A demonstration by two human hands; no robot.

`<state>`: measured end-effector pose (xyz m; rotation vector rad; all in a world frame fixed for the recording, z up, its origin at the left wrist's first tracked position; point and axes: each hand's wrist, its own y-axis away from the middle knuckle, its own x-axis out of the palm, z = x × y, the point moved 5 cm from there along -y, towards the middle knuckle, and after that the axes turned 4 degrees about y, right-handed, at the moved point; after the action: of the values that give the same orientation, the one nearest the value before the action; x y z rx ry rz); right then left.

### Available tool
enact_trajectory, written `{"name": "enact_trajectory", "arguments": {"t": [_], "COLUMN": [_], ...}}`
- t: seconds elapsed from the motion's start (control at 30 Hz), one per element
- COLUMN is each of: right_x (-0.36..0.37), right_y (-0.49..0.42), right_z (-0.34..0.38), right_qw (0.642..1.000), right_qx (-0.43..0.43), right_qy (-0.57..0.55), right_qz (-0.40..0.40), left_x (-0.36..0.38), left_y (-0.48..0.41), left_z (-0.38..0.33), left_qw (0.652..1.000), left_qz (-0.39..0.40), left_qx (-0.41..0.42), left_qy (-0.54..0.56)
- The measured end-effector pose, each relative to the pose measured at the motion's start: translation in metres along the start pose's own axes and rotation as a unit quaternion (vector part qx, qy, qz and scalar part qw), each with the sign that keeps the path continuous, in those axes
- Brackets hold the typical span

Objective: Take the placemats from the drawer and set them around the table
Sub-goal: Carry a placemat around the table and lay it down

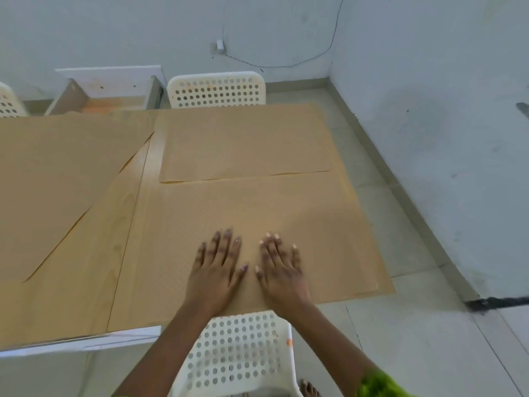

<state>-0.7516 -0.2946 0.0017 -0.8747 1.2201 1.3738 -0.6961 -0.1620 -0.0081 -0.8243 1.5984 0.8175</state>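
A tan placemat (300, 213) lies flat on the near right part of the wooden table (126, 224). My left hand (214, 270) and my right hand (282, 270) rest palm down on its near edge, side by side, fingers spread, gripping nothing. A second tan placemat (243, 141) lies beyond it at the far right of the table. A third placemat (57, 173) covers the far left, set at an angle. The open white drawer (108, 93) stands behind the table at the back left, with something orange inside.
A white perforated chair (237, 353) stands right below my arms at the table's near edge. Another white chair (216, 88) faces it across the table, and a third (8, 101) shows at the far left. Grey walls close in on the right.
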Motion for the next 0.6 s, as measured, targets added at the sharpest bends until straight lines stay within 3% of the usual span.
{"name": "enact_trajectory", "arguments": {"t": [0.33,0.6], "right_x": [-0.014,-0.022], "right_y": [0.027,0.03], "right_z": [-0.118,-0.125], "right_qw": [0.983,0.983], "right_qx": [0.177,0.183], "right_qy": [0.041,0.025], "right_qz": [-0.017,0.003], "left_x": [-0.012,-0.016], "left_y": [0.022,0.022], "left_z": [0.071,0.07], "left_qw": [0.995,0.995], "left_qz": [-0.016,0.001], "left_qx": [-0.095,-0.104], "left_qy": [-0.005,0.007]}}
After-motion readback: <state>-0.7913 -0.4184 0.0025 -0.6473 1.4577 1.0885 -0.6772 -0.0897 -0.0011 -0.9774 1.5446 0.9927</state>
